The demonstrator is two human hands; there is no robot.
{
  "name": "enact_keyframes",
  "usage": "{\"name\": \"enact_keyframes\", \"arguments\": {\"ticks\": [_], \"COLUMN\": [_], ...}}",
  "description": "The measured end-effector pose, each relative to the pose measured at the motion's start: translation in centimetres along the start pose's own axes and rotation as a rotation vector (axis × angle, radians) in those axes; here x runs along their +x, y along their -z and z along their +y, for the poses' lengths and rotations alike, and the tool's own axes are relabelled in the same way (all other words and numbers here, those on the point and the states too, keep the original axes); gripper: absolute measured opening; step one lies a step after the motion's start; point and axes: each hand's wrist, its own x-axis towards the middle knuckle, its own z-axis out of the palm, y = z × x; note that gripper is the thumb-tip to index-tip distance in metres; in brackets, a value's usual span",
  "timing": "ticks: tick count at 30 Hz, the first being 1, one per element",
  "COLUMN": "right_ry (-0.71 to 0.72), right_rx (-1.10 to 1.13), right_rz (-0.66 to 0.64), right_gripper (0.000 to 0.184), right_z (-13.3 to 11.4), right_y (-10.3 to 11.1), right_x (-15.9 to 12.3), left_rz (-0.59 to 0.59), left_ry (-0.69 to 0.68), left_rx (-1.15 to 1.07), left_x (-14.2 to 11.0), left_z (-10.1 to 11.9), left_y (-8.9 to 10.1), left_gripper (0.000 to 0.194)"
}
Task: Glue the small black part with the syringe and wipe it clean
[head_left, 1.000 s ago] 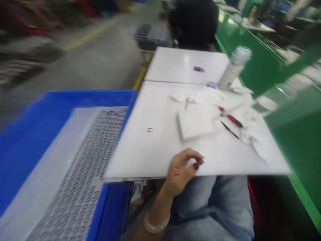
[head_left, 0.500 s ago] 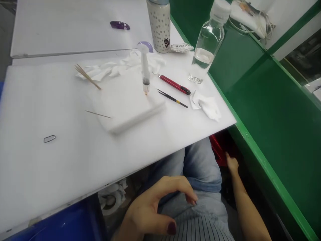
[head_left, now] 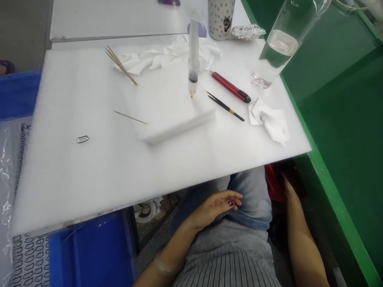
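My left hand (head_left: pixel 217 206) rests on my lap below the white table (head_left: pixel 89 171), fingers loosely curled and apart, holding nothing. My right hand (head_left: pixel 287 184) reaches down under the table's right corner beside something red (head_left: pixel 271 181); its fingers are hidden in shadow. On the table a syringe (head_left: pixel 193 59) stands tip-down on a white foam pad (head_left: pixel 167 105). A red utility knife (head_left: pixel 229 86) and black tweezers (head_left: pixel 225 106) lie to the pad's right. A small metal clip (head_left: pixel 82 139) lies at the left.
Wooden sticks (head_left: pixel 119 64), crumpled wipes (head_left: pixel 167 54), a dotted cup (head_left: pixel 221 18), a clear water bottle (head_left: pixel 279 44) and a folded wipe (head_left: pixel 271 121) sit on the table. A blue bin (head_left: pixel 89 251) stands left, a green wall (head_left: pixel 344 119) right.
The view swung from the blue bin to the table. My left hand dropped from the table edge to my lap, and my right hand reached under the table's right corner.
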Motion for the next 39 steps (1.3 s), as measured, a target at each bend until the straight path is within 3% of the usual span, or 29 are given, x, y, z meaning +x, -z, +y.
{"name": "enact_keyframes", "arguments": {"ticks": [2,5,9,12,15,18,23,28,31,35,39], "right_ry": [-0.076,-0.105,0.293,0.532,0.686,0.819,0.899,1.009,0.894,0.606,0.587], "right_rx": [0.029,0.105,-0.138,-0.370,-0.382,-0.311,-0.378,-0.433,-0.258,-0.080,-0.105], "right_rz": [0.025,0.051,-0.013,-0.045,-0.212,-0.348,-0.436,-0.464,-0.522,-0.703,-0.804], "right_gripper": [0.052,0.086,0.101,0.102,0.088,0.065,0.060,0.039,0.040,0.063,0.077], "right_z": [0.6,1.4,0.4,-0.9,-1.6,-2.6,-5.7,-6.8,-6.2,-5.1,-4.6], "right_y": [0.4,1.0,0.5,-0.8,-1.6,-1.9,-3.4,-4.0,-3.5,-3.2,-3.4], "right_x": [-2.4,-9.1,-19.1,-22.7,-22.4,-20.1,-17.2,-17.1,-17.8,-18.6,-19.1], "left_rz": [0.028,0.063,0.089,0.173,0.314,0.351,0.312,0.336,0.350,0.433,0.527], "left_ry": [0.060,0.088,0.003,-0.131,-0.173,-0.147,-0.172,-0.182,-0.159,-0.146,-0.143], "left_rx": [-0.013,-0.047,-0.159,-0.311,-0.347,-0.320,-0.319,-0.314,-0.269,-0.251,-0.271], "left_x": [1.9,4.1,5.3,5.2,4.8,4.3,3.9,3.6,3.4,3.7,4.3], "left_z": [-0.4,-1.4,-3.0,-3.4,-3.3,-3.2,-2.7,-2.1,-1.9,-1.6,-1.3], "left_y": [-0.9,-2.3,-4.1,-4.2,-3.2,-2.3,-2.0,-1.7,-1.8,-2.4,-2.8], "left_gripper": [0.041,0.044,0.068,0.072,0.066,0.058,0.052,0.053,0.057,0.051,0.038]}}
